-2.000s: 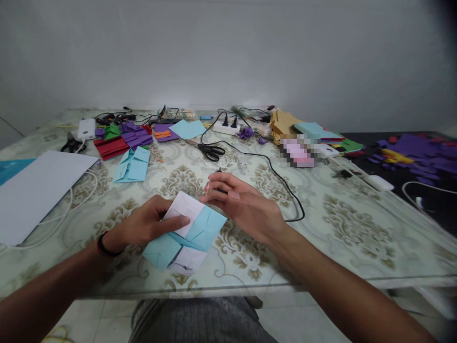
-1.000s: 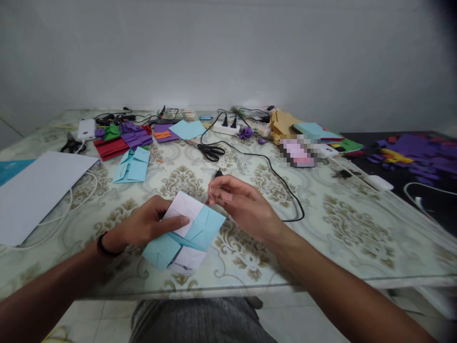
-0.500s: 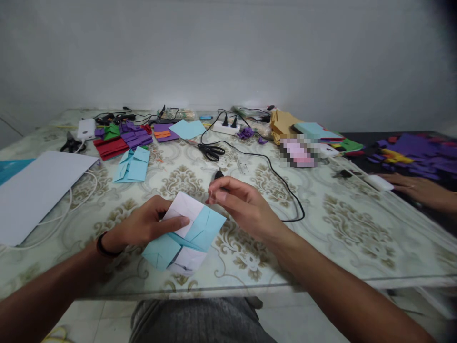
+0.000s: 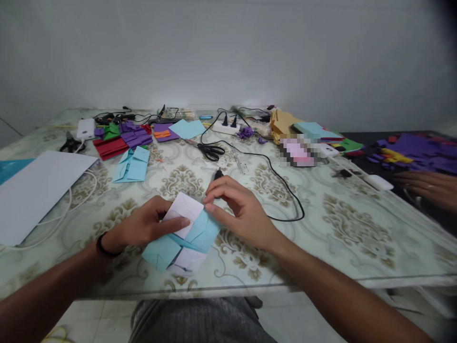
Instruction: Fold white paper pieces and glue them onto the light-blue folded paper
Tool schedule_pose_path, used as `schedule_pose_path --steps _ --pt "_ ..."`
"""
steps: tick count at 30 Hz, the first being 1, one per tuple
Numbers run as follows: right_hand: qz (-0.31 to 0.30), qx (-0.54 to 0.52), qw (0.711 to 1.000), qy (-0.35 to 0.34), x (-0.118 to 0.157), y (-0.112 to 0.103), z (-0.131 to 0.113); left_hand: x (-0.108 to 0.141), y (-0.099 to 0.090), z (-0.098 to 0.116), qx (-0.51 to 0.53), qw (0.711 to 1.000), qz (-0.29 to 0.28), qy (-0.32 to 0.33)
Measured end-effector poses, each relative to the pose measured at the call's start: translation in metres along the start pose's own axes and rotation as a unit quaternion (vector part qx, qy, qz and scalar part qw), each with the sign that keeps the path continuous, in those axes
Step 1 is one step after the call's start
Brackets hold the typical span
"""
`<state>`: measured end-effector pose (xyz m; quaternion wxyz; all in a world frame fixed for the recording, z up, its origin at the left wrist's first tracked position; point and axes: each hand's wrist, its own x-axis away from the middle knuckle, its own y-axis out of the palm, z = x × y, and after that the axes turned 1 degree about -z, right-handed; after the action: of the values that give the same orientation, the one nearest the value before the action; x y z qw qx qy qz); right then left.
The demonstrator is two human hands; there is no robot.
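A folded piece of blue and white paper point(image 4: 205, 231) is tilted above the near part of the table. My left hand point(image 4: 148, 221) grips it at the left, the thumb lying across the upper white square. At the paper's top right edge is my right hand point(image 4: 237, 209), its index finger and thumb tips close together at the corner between the white and blue squares. Whether those fingertips pinch anything is too small to tell. Just beyond my right hand lies a black-handled tool point(image 4: 218, 174) with a pointed tip, partly hidden by the fingers.
Black scissors point(image 4: 211, 151), a folded blue paper point(image 4: 132, 164) and a white power strip point(image 4: 226, 127) lie farther back. A black cable point(image 4: 282, 178) curves right of my right hand. A white sheet point(image 4: 43, 195) lies left. Another person's hand point(image 4: 428, 186) rests at the far right.
My right hand has moved slightly left and down, bringing its fingertips to the paper's edge. The other person's hand has shifted right, away from the white device.
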<state>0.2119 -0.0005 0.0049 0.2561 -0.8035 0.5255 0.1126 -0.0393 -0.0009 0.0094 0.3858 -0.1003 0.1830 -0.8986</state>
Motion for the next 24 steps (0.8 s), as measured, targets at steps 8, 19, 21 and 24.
schedule_pose_path --steps 8,19,21,24 --pt "-0.003 0.03 0.999 -0.013 0.0003 -0.001 0.0015 -0.0007 0.0017 0.0039 0.0 1.0 -0.018 -0.008" --pt "-0.063 0.099 0.993 -0.021 -0.0007 -0.0022 -0.0062 0.0008 0.003 0.0065 0.016 0.999 -0.026 -0.02" --pt "-0.069 0.093 0.993 -0.018 -0.0004 -0.002 -0.0068 0.0005 0.0026 0.0055 0.017 0.999 -0.027 -0.02" --pt "-0.047 0.05 0.998 -0.006 -0.0009 -0.003 -0.0046 0.0003 0.0019 0.0034 0.019 0.999 -0.026 -0.021"
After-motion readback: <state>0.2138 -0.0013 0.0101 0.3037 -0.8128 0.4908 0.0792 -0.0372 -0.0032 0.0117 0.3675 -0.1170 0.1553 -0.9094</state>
